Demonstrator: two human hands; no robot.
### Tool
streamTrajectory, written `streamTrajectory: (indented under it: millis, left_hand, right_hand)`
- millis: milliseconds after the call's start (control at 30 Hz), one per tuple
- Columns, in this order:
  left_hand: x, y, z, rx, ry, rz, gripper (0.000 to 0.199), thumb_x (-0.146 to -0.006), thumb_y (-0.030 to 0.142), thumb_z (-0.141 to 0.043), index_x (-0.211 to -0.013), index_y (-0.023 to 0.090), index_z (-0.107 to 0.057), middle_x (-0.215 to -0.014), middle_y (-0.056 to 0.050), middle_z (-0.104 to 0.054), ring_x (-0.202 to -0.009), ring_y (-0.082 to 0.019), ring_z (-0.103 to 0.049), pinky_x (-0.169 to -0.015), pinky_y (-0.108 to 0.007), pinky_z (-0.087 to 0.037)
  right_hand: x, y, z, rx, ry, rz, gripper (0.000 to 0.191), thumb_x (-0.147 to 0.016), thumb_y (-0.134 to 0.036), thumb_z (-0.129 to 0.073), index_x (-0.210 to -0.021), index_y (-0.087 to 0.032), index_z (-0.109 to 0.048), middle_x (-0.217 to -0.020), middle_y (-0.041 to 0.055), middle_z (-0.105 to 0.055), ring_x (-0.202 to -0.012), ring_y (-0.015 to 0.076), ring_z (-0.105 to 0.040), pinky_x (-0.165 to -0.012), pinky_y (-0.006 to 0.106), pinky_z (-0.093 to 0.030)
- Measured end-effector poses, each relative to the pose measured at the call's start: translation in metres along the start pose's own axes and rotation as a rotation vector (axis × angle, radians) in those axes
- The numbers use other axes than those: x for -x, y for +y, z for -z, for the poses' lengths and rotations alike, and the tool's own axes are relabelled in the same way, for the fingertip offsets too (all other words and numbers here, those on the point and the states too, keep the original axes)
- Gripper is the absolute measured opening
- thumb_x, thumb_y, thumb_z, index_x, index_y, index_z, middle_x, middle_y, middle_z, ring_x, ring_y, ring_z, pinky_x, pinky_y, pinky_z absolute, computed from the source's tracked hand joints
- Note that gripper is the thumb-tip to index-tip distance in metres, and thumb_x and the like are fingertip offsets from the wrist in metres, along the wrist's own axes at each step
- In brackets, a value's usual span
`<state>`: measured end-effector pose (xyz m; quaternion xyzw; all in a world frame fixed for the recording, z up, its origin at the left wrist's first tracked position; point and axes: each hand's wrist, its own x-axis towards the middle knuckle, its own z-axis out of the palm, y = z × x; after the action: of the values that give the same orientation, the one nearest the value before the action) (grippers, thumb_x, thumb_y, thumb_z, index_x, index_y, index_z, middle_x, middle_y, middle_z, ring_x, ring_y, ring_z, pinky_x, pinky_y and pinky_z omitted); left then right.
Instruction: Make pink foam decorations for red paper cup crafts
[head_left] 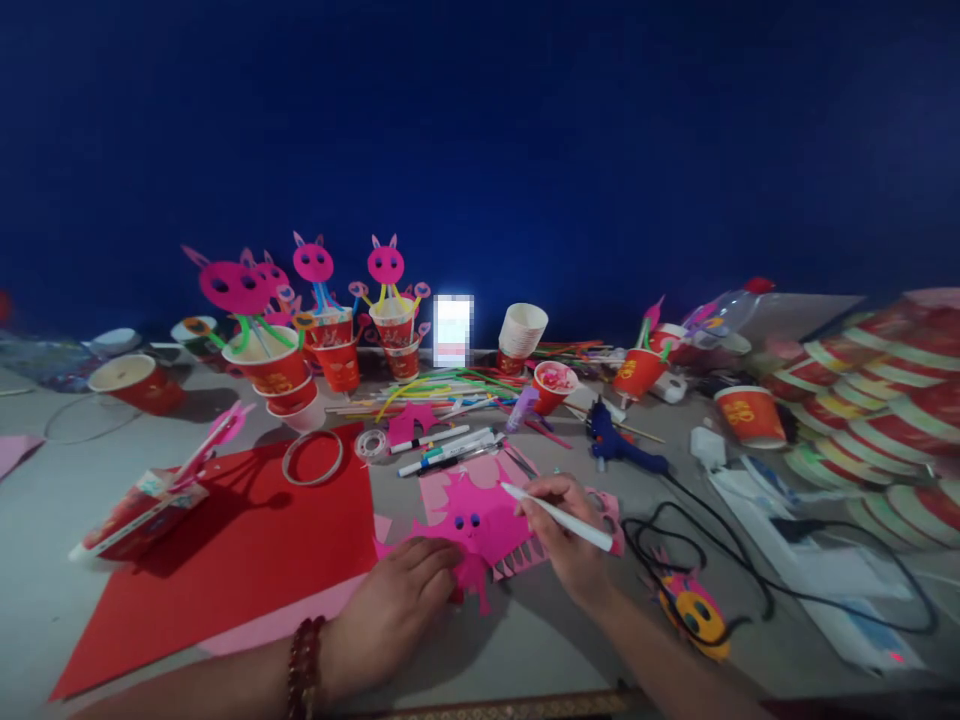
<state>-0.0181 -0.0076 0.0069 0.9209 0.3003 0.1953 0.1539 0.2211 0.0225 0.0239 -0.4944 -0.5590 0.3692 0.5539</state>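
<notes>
A bright pink paper cutout point(487, 525), shaped like a spiky creature, lies on the table with two blue eyes and a small drawn mouth. My left hand point(409, 590) presses on its lower left part with bent fingers, which hide some of it. In my right hand point(566, 530) a white marker point(574, 522) is pinched like a pen, its tip at the cutout's upper right edge. I cannot tell whether the tip touches. Beneath the cutout shows a lighter pink sheet point(435, 487). Several markers point(450, 452) lie just beyond it.
A red sheet point(247, 540) covers the left side, with a tape roll point(313, 458) on it. Decorated paper cups point(274, 360) stand behind. A blue glue gun point(619, 440) trails a black cable point(720, 545) at right, near stacked cups point(870, 390) and a power strip point(795, 570).
</notes>
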Motion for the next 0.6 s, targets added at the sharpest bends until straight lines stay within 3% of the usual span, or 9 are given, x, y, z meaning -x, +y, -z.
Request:
streamTrajectory:
  millis: [100,233,400,600]
  left_hand:
    - [-0.004,0.002,0.014,0.029,0.058,0.036,0.017,-0.095,0.013,-0.047,-0.109,0.017,-0.057,-0.111,-0.009,-0.068,-0.107,-0.022,-0.061,-0.093,-0.037,-0.052]
    - [-0.011,0.016,0.037,0.097,0.086,0.131,0.014,-0.097,0.015,-0.046,-0.102,0.018,-0.058,-0.099,-0.007,-0.068,-0.096,-0.019,-0.062,-0.086,-0.033,-0.052]
    - [-0.014,0.039,0.049,0.186,0.126,0.149,0.013,-0.098,0.021,-0.048,-0.104,0.019,-0.059,-0.103,-0.007,-0.067,-0.101,-0.020,-0.060,-0.090,-0.034,-0.050]
    - [-0.011,0.060,0.049,0.116,0.145,0.059,0.011,-0.097,0.018,-0.050,-0.103,0.020,-0.059,-0.106,-0.007,-0.068,-0.108,-0.020,-0.058,-0.099,-0.039,-0.045]
  right_hand:
    - [0.005,-0.018,0.019,0.008,-0.015,-0.003,0.015,-0.085,-0.034,-0.069,-0.090,-0.021,-0.062,-0.079,0.0017,-0.063,-0.060,0.0134,-0.054,-0.051,0.024,-0.042]
    - [0.032,-0.036,0.032,-0.185,-0.236,-0.238,0.021,-0.089,-0.041,-0.060,-0.085,-0.020,-0.061,-0.068,0.0015,-0.065,-0.052,0.0126,-0.051,-0.044,0.022,-0.036]
    - [0.064,-0.044,0.022,-0.220,-0.273,-0.249,0.024,-0.087,-0.040,-0.059,-0.077,-0.019,-0.060,-0.055,-0.0021,-0.058,-0.045,0.0102,-0.043,-0.044,0.021,-0.030]
    - [0.072,-0.049,0.012,-0.274,-0.294,-0.237,0.019,-0.084,-0.036,-0.059,-0.076,-0.019,-0.059,-0.053,-0.0035,-0.056,-0.044,0.0097,-0.041,-0.044,0.021,-0.030]
